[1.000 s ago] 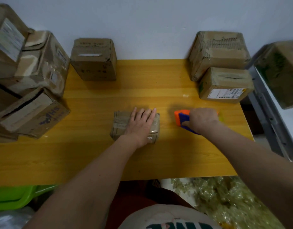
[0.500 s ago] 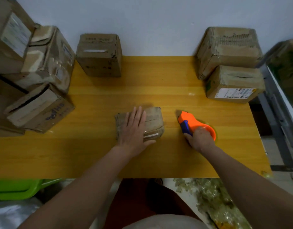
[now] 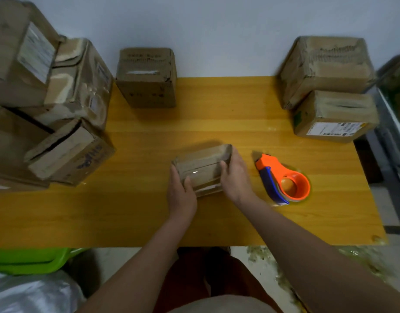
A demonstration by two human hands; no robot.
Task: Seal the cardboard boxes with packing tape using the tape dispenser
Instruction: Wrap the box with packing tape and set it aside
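Observation:
A small cardboard box point(image 3: 202, 168) with shiny tape across its top sits near the middle of the yellow table point(image 3: 217, 123), turned slightly askew. My left hand point(image 3: 182, 195) grips its left near corner, thumb on top. Gripping the box's right end is my right hand point(image 3: 236, 177). The orange and blue tape dispenser point(image 3: 284, 179) lies on its side on the table just right of my right hand, with nothing touching it.
Several cardboard boxes are stacked at the left point(image 3: 59, 109). One box point(image 3: 147, 76) stands at the back centre and two stacked boxes point(image 3: 330, 86) at the back right. A green bin point(image 3: 29, 259) sits below the table's front left edge. A metal shelf point(image 3: 393, 136) is at the right.
My right hand set the tape dispenser down on the table and moved left onto the small box. My left hand shifted from the box's top to its left end, and the box turned.

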